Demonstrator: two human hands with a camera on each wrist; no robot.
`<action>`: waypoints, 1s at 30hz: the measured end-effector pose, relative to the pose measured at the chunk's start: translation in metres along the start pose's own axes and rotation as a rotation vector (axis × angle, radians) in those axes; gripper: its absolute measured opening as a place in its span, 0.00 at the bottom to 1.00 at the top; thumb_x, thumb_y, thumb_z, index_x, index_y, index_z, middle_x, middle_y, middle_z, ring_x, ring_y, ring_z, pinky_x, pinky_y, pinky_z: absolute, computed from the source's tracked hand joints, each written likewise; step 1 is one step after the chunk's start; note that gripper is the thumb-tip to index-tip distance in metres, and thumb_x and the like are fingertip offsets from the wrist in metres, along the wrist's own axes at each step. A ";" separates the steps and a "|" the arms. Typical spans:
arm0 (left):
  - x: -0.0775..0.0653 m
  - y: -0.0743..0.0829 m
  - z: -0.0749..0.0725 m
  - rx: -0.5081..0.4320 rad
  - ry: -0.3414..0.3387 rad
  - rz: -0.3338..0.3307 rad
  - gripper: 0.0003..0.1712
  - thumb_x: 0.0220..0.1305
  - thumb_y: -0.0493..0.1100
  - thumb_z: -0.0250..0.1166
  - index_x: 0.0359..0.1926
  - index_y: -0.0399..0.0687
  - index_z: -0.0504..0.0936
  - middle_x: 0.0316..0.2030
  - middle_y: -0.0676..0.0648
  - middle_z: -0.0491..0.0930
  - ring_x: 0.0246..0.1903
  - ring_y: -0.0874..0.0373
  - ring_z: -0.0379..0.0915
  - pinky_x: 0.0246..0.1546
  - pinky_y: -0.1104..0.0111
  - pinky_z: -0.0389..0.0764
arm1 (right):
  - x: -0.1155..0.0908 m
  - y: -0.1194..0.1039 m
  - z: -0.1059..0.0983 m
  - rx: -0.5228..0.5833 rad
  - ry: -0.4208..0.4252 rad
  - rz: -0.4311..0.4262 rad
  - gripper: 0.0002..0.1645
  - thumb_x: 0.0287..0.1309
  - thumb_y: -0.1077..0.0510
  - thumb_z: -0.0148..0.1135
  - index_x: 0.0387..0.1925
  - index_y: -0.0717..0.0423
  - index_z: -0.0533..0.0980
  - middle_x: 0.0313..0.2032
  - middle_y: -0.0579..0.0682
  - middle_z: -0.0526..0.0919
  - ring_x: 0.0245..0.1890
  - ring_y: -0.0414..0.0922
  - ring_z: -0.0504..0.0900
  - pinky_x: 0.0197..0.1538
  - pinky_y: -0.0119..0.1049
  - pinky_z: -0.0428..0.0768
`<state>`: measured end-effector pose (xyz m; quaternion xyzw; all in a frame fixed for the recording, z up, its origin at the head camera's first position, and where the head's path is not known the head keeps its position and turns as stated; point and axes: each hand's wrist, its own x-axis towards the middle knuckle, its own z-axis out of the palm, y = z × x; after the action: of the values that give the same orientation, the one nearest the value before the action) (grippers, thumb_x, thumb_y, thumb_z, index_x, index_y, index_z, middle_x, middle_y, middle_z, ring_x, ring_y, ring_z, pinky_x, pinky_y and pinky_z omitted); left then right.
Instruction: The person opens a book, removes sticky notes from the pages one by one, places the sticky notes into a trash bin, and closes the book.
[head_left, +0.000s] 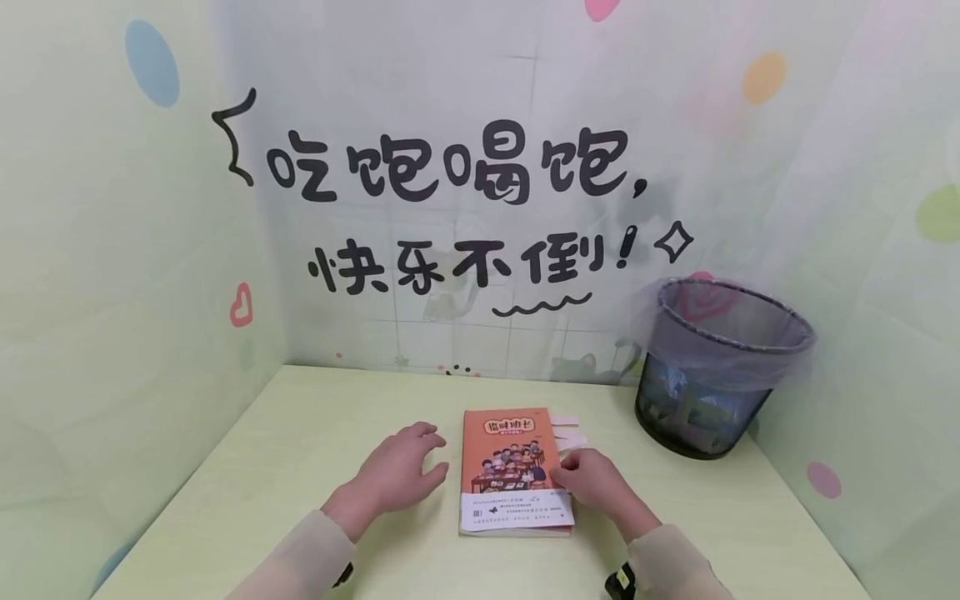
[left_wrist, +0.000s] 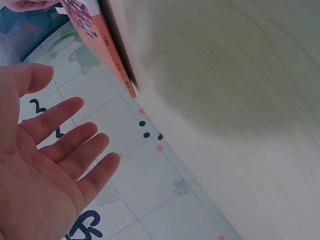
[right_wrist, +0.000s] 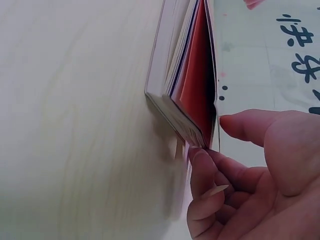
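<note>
Pages point(right_wrist: 186, 119) are showing as thin layers beneath the slightly lifted cover of a rectangular orange book point(head_left: 510, 454), its near end wearing a white paper band point(head_left: 517, 510). The book is lying on a pale wood-grained table point(head_left: 322, 408) between both hands. The right hand point(head_left: 597, 479) is pinching its right edge; the left hand point(head_left: 397, 471) is hovering just beside its left edge, fingers loosely spread, gripping nothing. Pale paper strips point(head_left: 568, 437) are jutting out near the right hand, and a lined mesh bin point(head_left: 690, 408) is standing well apart, farther right.
</note>
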<state>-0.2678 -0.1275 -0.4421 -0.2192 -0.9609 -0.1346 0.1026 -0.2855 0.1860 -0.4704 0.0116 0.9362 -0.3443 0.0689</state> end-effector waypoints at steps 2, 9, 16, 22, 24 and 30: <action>-0.001 -0.001 0.000 -0.004 0.002 -0.006 0.21 0.65 0.53 0.64 0.53 0.47 0.83 0.57 0.44 0.74 0.55 0.48 0.70 0.55 0.51 0.75 | -0.001 -0.001 0.000 -0.002 0.005 0.005 0.11 0.63 0.52 0.66 0.29 0.53 0.78 0.25 0.48 0.77 0.23 0.43 0.73 0.23 0.32 0.70; -0.003 -0.003 -0.001 -0.010 -0.001 -0.010 0.21 0.65 0.53 0.64 0.53 0.47 0.83 0.58 0.44 0.74 0.56 0.48 0.69 0.55 0.51 0.75 | -0.004 -0.006 -0.002 -0.070 0.043 -0.016 0.10 0.61 0.51 0.67 0.30 0.53 0.80 0.25 0.46 0.78 0.23 0.42 0.73 0.24 0.32 0.71; -0.004 -0.006 -0.001 -0.012 0.002 -0.010 0.21 0.65 0.53 0.64 0.52 0.47 0.83 0.57 0.44 0.75 0.55 0.48 0.70 0.54 0.52 0.76 | -0.008 -0.013 -0.005 -0.137 0.087 -0.049 0.13 0.59 0.50 0.69 0.38 0.55 0.82 0.28 0.44 0.79 0.26 0.42 0.73 0.27 0.34 0.74; -0.005 -0.007 -0.002 -0.018 0.000 -0.012 0.20 0.65 0.53 0.64 0.52 0.47 0.83 0.56 0.44 0.75 0.55 0.49 0.70 0.54 0.52 0.76 | -0.015 -0.024 -0.009 -0.201 0.120 -0.067 0.14 0.59 0.50 0.69 0.39 0.56 0.82 0.27 0.44 0.79 0.26 0.42 0.73 0.29 0.36 0.75; -0.005 -0.007 -0.002 -0.020 0.003 -0.015 0.20 0.66 0.53 0.64 0.52 0.47 0.83 0.56 0.44 0.75 0.54 0.49 0.70 0.54 0.53 0.76 | -0.018 -0.028 -0.011 -0.224 0.124 -0.071 0.14 0.59 0.50 0.69 0.40 0.56 0.82 0.26 0.45 0.78 0.25 0.43 0.73 0.28 0.36 0.75; -0.005 -0.009 -0.003 -0.027 0.001 -0.021 0.20 0.66 0.52 0.63 0.53 0.46 0.83 0.57 0.43 0.75 0.55 0.48 0.70 0.54 0.52 0.76 | -0.023 -0.037 -0.013 -0.258 0.148 -0.098 0.16 0.59 0.51 0.67 0.43 0.58 0.82 0.29 0.46 0.79 0.27 0.43 0.73 0.30 0.38 0.77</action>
<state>-0.2672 -0.1381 -0.4425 -0.2106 -0.9611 -0.1489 0.0986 -0.2672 0.1671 -0.4341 -0.0177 0.9746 -0.2225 -0.0160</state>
